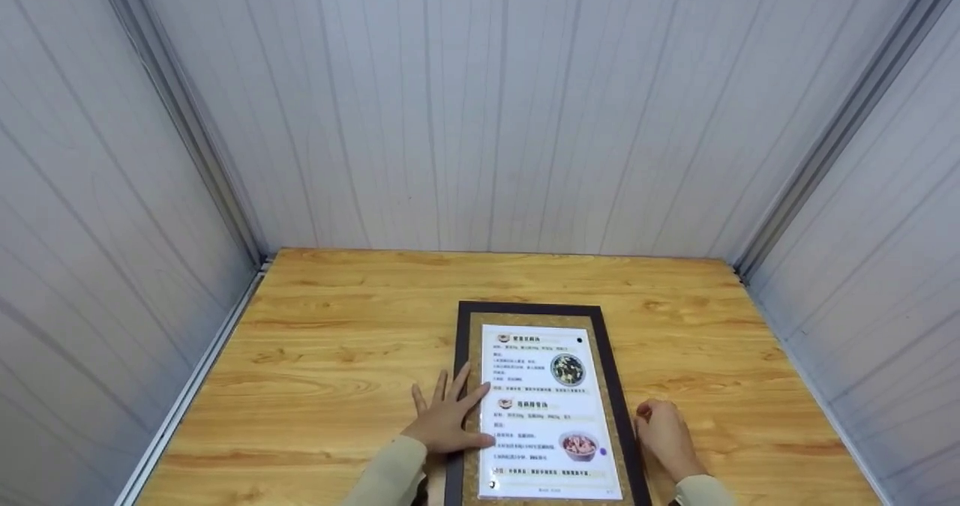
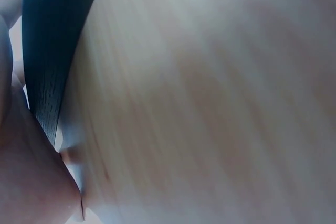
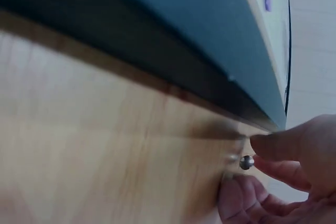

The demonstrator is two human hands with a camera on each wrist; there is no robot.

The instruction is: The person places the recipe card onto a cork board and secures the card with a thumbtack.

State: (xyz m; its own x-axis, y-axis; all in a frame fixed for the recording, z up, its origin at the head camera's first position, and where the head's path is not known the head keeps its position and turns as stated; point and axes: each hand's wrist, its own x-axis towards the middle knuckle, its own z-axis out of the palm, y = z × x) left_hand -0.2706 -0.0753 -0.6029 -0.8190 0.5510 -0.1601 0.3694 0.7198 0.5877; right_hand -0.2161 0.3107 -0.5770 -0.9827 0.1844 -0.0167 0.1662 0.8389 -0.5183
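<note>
A cork board [image 1: 475, 326] with a dark frame [image 1: 531, 309] lies on the table, bearing a laminated recipe sheet [image 1: 525, 431]. My left hand [image 1: 448, 420] lies spread over the board's left side, thumb and fingertips touching the sheet's left edge. Beside the right side of the frame, my right hand [image 1: 666, 435] has its fingers curled in. The right wrist view shows a small silver push pin [image 3: 246, 162] pinched between thumb and fingers, close above the table. On the sheet are a black pin [image 1: 579, 339] near the top right and a purple pin [image 1: 603, 451] low on the right.
The wooden table [image 1: 337, 326] extends around the board on both sides and behind it. Pale panel walls [image 1: 465, 116] enclose the table at the back, left and right. A small dark mark [image 1: 492, 484], perhaps another pin, shows at the sheet's lower left.
</note>
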